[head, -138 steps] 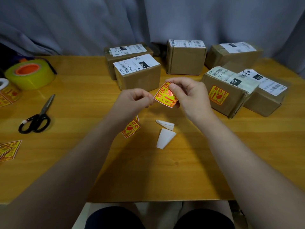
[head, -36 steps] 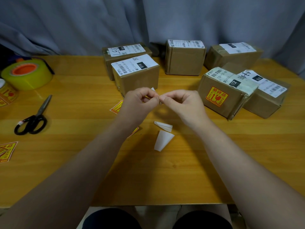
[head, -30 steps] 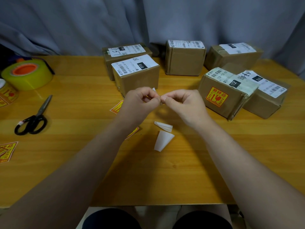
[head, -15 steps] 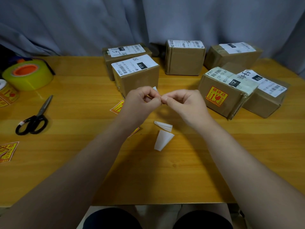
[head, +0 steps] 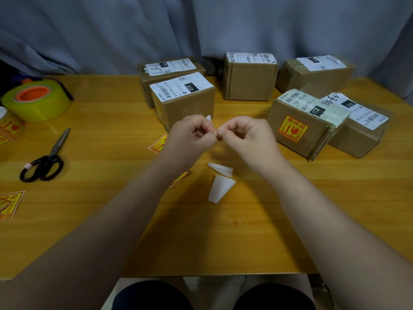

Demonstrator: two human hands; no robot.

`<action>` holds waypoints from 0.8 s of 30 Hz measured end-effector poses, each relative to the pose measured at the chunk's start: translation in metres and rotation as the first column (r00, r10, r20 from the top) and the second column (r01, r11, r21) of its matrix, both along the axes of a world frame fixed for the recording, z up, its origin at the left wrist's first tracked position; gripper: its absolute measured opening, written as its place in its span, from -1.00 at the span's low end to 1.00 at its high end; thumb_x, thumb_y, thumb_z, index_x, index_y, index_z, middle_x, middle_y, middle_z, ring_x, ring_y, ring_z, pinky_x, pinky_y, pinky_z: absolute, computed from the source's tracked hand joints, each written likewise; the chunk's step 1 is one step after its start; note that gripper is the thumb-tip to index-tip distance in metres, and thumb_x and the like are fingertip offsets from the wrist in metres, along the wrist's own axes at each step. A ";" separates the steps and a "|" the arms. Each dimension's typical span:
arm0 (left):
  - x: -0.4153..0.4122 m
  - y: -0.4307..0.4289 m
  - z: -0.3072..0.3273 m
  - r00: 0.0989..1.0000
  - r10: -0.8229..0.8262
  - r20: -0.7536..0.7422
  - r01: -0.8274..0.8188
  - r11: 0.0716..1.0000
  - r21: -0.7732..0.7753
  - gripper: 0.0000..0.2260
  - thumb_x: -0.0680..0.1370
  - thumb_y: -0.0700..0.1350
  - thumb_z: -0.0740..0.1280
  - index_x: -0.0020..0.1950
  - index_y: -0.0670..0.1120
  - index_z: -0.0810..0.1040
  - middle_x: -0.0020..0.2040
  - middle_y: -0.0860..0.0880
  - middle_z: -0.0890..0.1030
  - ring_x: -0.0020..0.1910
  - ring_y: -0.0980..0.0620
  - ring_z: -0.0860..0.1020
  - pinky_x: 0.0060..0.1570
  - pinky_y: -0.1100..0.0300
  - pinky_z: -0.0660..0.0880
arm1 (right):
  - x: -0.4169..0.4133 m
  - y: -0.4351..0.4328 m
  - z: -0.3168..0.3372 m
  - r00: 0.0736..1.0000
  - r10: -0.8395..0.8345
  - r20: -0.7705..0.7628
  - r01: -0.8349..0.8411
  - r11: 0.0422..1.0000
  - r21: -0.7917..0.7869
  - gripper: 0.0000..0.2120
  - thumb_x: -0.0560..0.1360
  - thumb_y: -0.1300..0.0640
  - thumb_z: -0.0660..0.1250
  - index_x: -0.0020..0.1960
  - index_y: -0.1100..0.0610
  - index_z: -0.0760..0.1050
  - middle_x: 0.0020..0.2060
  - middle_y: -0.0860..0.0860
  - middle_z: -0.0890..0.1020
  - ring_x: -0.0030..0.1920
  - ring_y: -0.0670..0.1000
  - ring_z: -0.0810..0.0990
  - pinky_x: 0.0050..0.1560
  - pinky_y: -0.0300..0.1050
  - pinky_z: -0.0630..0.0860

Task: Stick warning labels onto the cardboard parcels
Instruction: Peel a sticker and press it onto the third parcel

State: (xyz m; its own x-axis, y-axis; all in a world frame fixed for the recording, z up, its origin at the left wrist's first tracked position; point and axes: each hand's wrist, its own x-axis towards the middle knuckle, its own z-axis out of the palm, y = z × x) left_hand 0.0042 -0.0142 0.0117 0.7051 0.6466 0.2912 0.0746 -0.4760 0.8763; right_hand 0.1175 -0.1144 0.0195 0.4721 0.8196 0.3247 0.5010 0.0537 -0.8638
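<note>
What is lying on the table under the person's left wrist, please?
One warning label peeks out left of the wrist, a second label right of it; the arm covers the rest of both.

The left forearm (head: 111, 220) and the right forearm (head: 324, 220) are bare along all their visible length; the left hand (head: 192, 136) and the right hand (head: 248, 138) are bare as well, with rounded knuckles; the only clothing in view is dark, near-black fabric (head: 152, 297) over both thighs, plain in what shows, at the bottom edge of the view.
</note>
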 end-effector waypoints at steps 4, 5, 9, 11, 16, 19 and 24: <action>-0.007 0.002 0.001 0.999 0.007 0.035 -0.001 0.982 -0.189 -0.88 0.45 -0.26 0.35 -0.25 -0.06 0.54 -0.25 -0.09 0.61 -0.19 0.02 0.62 -0.06 0.08 0.50 | 0.008 -0.002 0.000 0.950 -0.060 -0.307 0.083 0.994 0.064 -0.82 0.50 0.29 0.30 -0.22 0.10 0.57 -0.38 -0.09 0.60 -0.34 -0.21 0.53 -0.23 -0.37 0.43; -0.008 0.002 0.000 0.999 -0.003 0.035 0.010 0.979 -0.202 -0.89 0.48 -0.28 0.34 -0.21 -0.11 0.55 -0.25 -0.06 0.61 -0.20 0.11 0.61 -0.04 0.12 0.51 | 0.009 -0.003 0.000 0.960 -0.063 -0.274 0.081 0.995 0.054 -0.83 0.50 0.28 0.31 -0.21 0.08 0.57 -0.37 -0.11 0.60 -0.33 -0.24 0.53 -0.23 -0.39 0.43; -0.006 -0.002 0.002 0.999 -0.032 0.019 0.035 0.985 -0.169 -0.95 0.51 -0.13 0.36 -0.10 -0.09 0.60 -0.20 -0.09 0.65 -0.17 0.01 0.59 -0.03 0.11 0.54 | 0.004 0.002 -0.004 0.994 -0.034 -0.104 0.037 0.999 0.030 -0.91 0.49 0.28 0.35 -0.16 0.16 0.59 -0.30 -0.07 0.61 -0.27 -0.22 0.53 -0.20 -0.40 0.45; -0.003 -0.004 0.004 1.000 -0.017 -0.007 0.016 0.991 -0.136 -0.91 0.49 -0.09 0.38 -0.09 -0.11 0.59 -0.20 -0.09 0.65 -0.16 -0.05 0.61 -0.03 0.10 0.55 | 0.002 0.004 -0.005 0.995 -0.033 -0.094 0.038 0.998 0.047 -0.93 0.49 0.28 0.35 -0.15 0.18 0.59 -0.29 -0.07 0.61 -0.27 -0.23 0.54 -0.19 -0.40 0.45; -0.005 0.000 0.007 1.000 -0.021 -0.022 0.019 0.995 -0.093 -0.99 0.50 -0.15 0.37 -0.11 -0.04 0.59 -0.20 -0.06 0.66 -0.15 0.00 0.63 -0.03 0.15 0.57 | 0.005 0.004 -0.003 0.997 0.004 -0.078 -0.001 0.999 0.038 -0.92 0.50 0.25 0.34 -0.13 0.15 0.59 -0.27 -0.07 0.63 -0.23 -0.22 0.56 -0.14 -0.37 0.48; -0.006 0.000 0.008 0.999 -0.015 -0.042 0.013 0.998 -0.056 -0.94 0.51 -0.16 0.36 -0.13 -0.02 0.58 -0.22 -0.03 0.65 -0.16 -0.02 0.62 -0.02 0.08 0.56 | 0.005 0.003 -0.002 0.998 0.019 -0.055 -0.018 1.000 0.019 -0.92 0.50 0.23 0.35 -0.14 0.11 0.58 -0.26 -0.08 0.62 -0.22 -0.20 0.56 -0.15 -0.37 0.48; -0.005 -0.001 0.008 0.999 0.007 -0.046 -0.008 1.000 -0.020 -0.87 0.51 -0.20 0.34 -0.21 -0.01 0.54 -0.24 -0.05 0.63 -0.19 -0.05 0.59 -0.02 -0.06 0.53 | 0.004 0.002 0.001 0.998 0.040 -0.047 -0.040 0.999 -0.008 -0.94 0.51 0.22 0.34 -0.12 0.15 0.58 -0.28 -0.09 0.62 -0.25 -0.24 0.54 -0.19 -0.41 0.45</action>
